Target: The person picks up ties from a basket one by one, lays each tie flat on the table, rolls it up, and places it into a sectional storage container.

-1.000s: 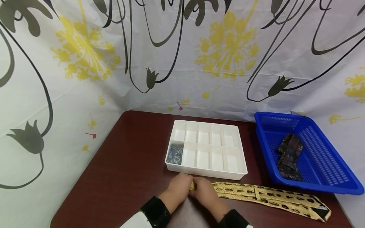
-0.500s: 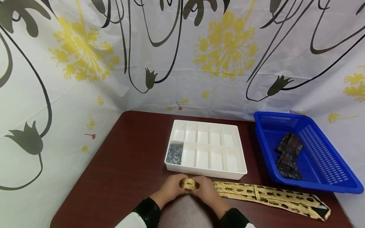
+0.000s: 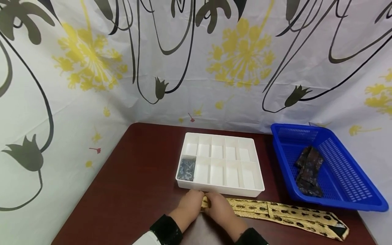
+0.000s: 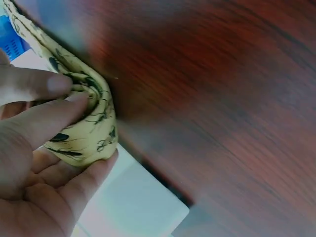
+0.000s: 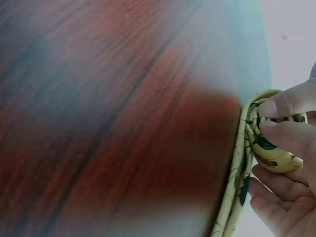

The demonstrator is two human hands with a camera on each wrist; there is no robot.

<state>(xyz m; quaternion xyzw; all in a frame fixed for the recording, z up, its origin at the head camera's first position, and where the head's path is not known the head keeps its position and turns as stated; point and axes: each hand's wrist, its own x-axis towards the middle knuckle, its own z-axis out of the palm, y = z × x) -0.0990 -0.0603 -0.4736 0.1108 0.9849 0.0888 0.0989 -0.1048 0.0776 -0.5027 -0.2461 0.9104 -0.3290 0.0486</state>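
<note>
Dark red table (image 3: 122,194) under everything. Grey-blue bundle (image 3: 186,169) in near-left compartment of white tray (image 3: 234,191). In front of tray, left hand (image 3: 188,206): fingers bent, holding left side of rolled end of yellow insect-print tie (image 3: 294,216). Right hand (image 3: 219,209) just beside, fingers also bent, gripping same roll. Rest of tie lies flat on table toward right, wide tip nearest person. Behind tip, blue basket (image 3: 347,170) with dark patterned cloth (image 3: 309,172) inside.

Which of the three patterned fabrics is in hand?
The long yellow insect-printed fabric strip, gripped by the left hand and right hand. The dark patterned fabric lies in the blue plastic basket, the blue-grey fabric in the white plastic tray.
</note>
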